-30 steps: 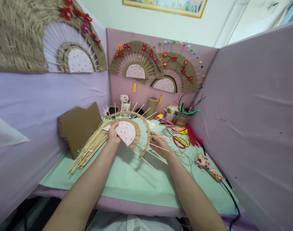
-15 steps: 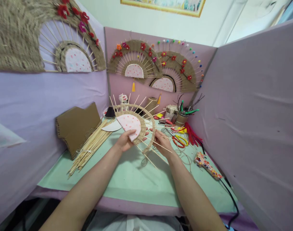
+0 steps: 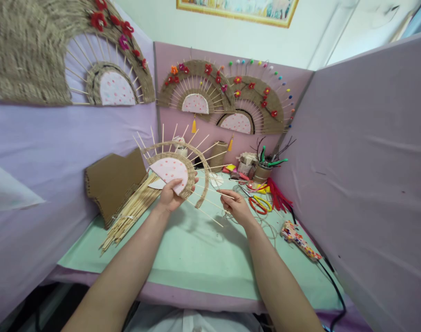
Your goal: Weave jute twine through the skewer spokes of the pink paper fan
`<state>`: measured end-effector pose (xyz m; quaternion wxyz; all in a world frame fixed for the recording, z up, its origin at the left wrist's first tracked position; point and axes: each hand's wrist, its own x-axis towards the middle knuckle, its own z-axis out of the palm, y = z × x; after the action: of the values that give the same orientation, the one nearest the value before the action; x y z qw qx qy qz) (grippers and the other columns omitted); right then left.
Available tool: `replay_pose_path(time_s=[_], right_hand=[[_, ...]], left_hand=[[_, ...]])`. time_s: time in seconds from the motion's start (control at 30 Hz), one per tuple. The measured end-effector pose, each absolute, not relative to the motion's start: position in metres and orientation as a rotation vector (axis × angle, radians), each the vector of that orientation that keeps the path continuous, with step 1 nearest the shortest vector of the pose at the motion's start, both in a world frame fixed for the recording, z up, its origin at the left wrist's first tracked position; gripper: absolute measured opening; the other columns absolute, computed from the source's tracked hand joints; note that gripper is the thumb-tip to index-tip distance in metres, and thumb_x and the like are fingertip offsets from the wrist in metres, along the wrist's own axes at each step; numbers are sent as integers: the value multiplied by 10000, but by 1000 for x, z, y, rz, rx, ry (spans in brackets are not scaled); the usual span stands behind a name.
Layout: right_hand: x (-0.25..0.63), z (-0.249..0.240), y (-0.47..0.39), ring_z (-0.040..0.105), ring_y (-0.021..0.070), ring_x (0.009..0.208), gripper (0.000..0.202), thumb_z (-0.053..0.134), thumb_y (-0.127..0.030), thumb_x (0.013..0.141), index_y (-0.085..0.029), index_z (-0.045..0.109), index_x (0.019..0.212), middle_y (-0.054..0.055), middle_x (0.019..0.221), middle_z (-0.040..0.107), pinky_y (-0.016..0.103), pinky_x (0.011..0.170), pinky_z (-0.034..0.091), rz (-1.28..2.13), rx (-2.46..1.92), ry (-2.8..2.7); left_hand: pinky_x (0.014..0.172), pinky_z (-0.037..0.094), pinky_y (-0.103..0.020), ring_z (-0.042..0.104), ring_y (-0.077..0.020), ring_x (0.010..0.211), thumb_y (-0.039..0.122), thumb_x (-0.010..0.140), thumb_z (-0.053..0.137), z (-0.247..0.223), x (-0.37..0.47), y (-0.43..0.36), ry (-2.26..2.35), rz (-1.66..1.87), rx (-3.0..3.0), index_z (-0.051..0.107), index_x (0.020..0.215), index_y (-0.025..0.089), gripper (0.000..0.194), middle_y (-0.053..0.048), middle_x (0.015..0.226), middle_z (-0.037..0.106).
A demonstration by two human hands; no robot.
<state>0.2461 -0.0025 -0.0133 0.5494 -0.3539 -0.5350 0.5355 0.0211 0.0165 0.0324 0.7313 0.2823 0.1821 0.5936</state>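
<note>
My left hand grips an unfinished woven fan by the lower edge of its pink-spotted white half-disc, thumb on the front. Thin wooden sticks spread out from the disc. A twine band wraps close around it, and a second, narrower woven arc crosses the sticks farther out. To the right of that arc, my right hand is closed in a pinch on a thin strand of twine that leads toward the fan. Stick ends pass close to its fingers. Loose twine trails on the table beyond this hand.
Cardboard and a bundle of sticks lie left. Scissors, red fuzzy strips and a patterned glue gun with a cord lie right. A twine spool and a tool pot stand behind. Decorated fans hang on the partitions.
The fan has moved left and slightly up with my left hand. My right hand has come away from the woven arc, leaving a gap with a strand drawn out across it.
</note>
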Motion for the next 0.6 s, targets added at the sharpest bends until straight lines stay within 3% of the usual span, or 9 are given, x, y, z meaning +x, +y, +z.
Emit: replay_pose_path(time_s=[0.17,0.43,0.6], right_hand=[[259,-12,0,359,78,521,335,649,-379,701,-182,675,970,-13,624,499,212,461,248,1131,-917,-1352],[268,-11,3,376,84,500,317,607,-451,724,-168,659,858,-14,602,490,218,458,288,829,-1007,-1342],[266,-10,2,404,96,502,272,647,-432,688,-174,642,775,-14,576,515,225,470,316,741,-1074,-1387]], left_hand=[[616,550,-299,636,-275,942,98,722,461,30,15,21,402,1326,670,550,1147,72,434,-183,1053,649],[767,535,-381,636,-271,945,122,709,515,25,12,27,444,1356,772,538,1145,59,441,-154,1007,673],[752,534,-363,657,-251,874,139,689,549,22,15,32,461,1465,719,575,1072,59,393,-138,900,699]])
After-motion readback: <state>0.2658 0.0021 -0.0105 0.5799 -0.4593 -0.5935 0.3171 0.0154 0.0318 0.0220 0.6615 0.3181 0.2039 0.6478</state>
